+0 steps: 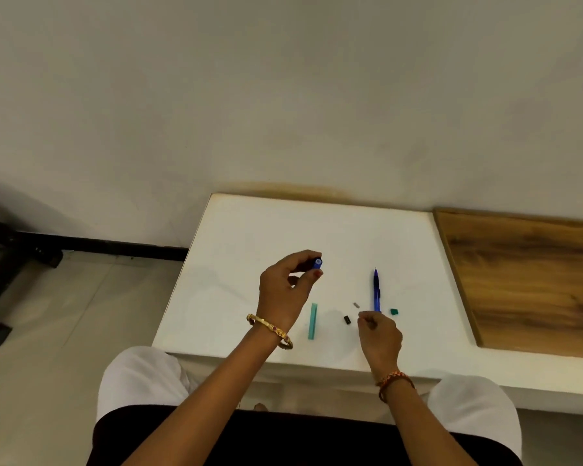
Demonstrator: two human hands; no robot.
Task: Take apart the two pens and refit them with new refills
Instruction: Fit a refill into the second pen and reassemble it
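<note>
My left hand (288, 290) is raised over the white table (249, 237) and grips a blue pen barrel (317, 263), whose open end points toward the camera. My right hand (379, 334) rests low near the front edge with fingers curled; whether it pinches something small I cannot tell. A blue pen (376, 290) lies upright in the view just beyond my right hand. On the table lie a teal pen barrel (313, 321), a small black piece (347, 320), a tiny grey piece (356, 305) and a small teal piece (394, 311).
A wooden board (525, 280) adjoins the table on the right. A pale wall stands behind. To the left the floor drops away, with a dark bar (98, 247) along the wall base. My knees in white cloth sit under the front edge.
</note>
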